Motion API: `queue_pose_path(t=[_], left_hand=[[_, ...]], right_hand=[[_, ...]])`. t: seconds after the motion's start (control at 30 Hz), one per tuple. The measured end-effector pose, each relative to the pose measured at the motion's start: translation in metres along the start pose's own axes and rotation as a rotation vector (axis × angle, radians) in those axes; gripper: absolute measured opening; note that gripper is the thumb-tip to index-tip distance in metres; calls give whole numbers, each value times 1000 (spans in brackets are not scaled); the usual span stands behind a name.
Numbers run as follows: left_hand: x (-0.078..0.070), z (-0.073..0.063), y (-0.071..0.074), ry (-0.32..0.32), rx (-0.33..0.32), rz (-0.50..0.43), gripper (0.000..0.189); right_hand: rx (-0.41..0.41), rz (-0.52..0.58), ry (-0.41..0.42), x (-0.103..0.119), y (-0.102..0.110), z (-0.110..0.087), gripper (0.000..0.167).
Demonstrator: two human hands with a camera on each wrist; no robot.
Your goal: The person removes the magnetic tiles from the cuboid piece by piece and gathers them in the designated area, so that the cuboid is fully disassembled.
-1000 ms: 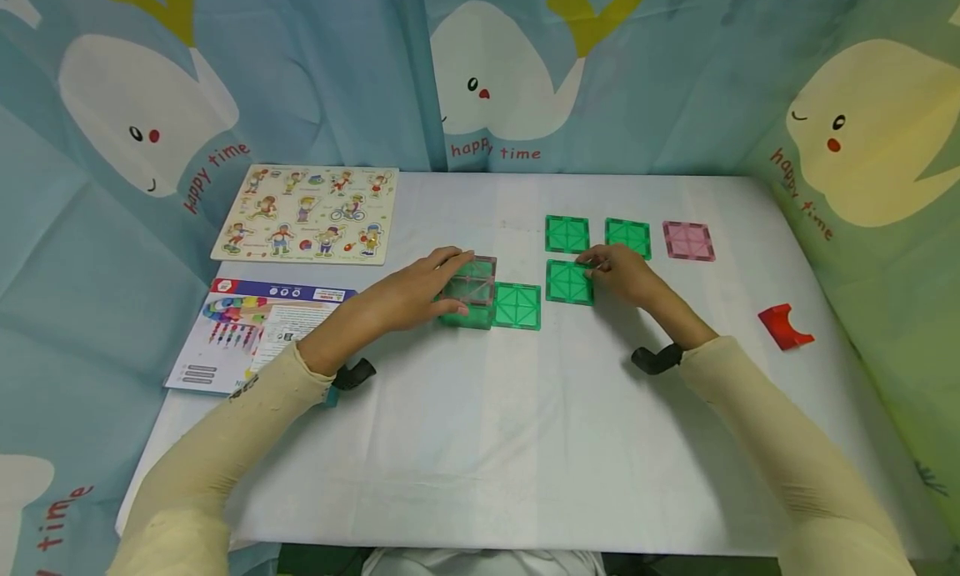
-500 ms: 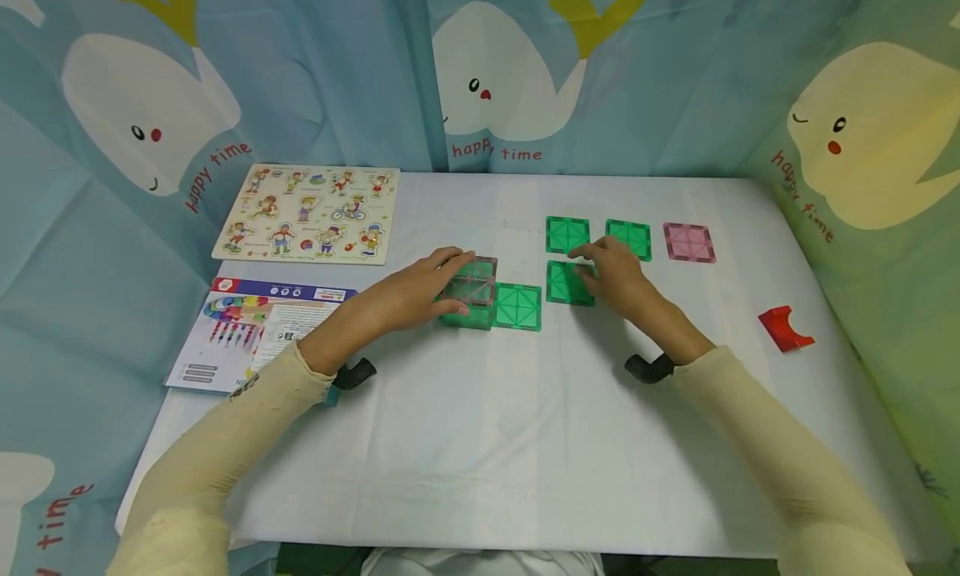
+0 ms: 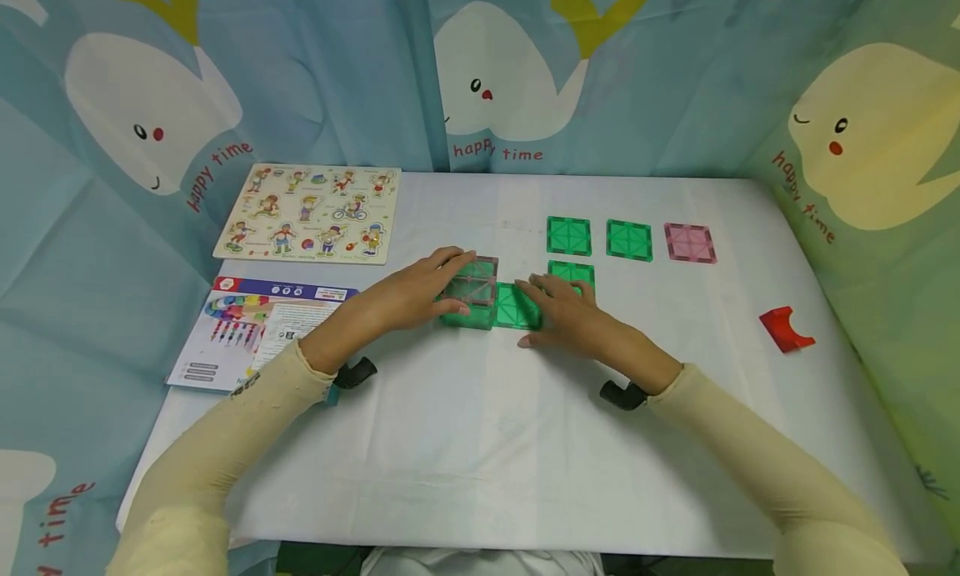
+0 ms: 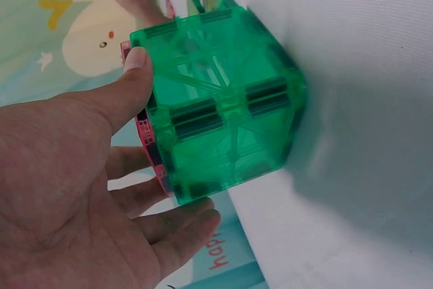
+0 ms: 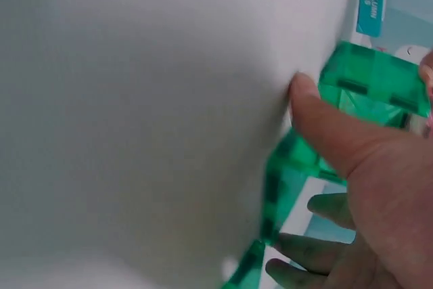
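Observation:
A cube of translucent green magnetic tiles [image 4: 223, 99] stands on the table. A pink tile [image 4: 150, 143] closes its upper face. My left hand [image 3: 401, 297] holds this cube at the top, thumb on the near edge and fingers on the far side. A flat green tile [image 3: 516, 308] lies against the cube's right side. Over that tile's right edge is my right hand [image 3: 573, 318], thumb and fingers spread, thumb tip near the tile's front corner. Behind the right hand another green tile [image 3: 570, 270] is partly hidden.
Two green tiles [image 3: 568, 236] and a pink tile [image 3: 690, 242] lie flat at the back right. A red curved piece [image 3: 786, 329] is at the far right. On the left are a picture puzzle board [image 3: 307, 213] and a printed box [image 3: 247, 334].
My right hand has let go of the right-hand green tile and moved left and nearer, to the tile beside the cube. My left hand stays on the cube.

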State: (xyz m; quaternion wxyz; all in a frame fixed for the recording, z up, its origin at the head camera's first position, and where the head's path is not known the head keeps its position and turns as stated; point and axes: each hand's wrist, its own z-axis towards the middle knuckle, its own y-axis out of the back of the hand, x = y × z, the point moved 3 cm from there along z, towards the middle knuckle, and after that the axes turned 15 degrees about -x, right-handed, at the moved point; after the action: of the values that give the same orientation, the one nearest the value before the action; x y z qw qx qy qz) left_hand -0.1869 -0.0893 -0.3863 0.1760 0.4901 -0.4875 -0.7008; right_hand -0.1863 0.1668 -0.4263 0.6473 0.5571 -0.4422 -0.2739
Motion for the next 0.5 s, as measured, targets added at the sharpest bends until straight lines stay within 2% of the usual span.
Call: queue_pose_path(t=[0.07, 0.27, 0.5], left_hand=[[0, 0, 0, -3, -2, -2, 84], [0, 0, 0, -14, -10, -2, 85], [0, 0, 1, -9, -7, -2, 83]], right_hand=[[3, -11, 5, 2, -2, 0, 95], [-67, 14, 39, 0, -1, 2, 88], [-136, 38, 127, -5, 1, 1, 93]])
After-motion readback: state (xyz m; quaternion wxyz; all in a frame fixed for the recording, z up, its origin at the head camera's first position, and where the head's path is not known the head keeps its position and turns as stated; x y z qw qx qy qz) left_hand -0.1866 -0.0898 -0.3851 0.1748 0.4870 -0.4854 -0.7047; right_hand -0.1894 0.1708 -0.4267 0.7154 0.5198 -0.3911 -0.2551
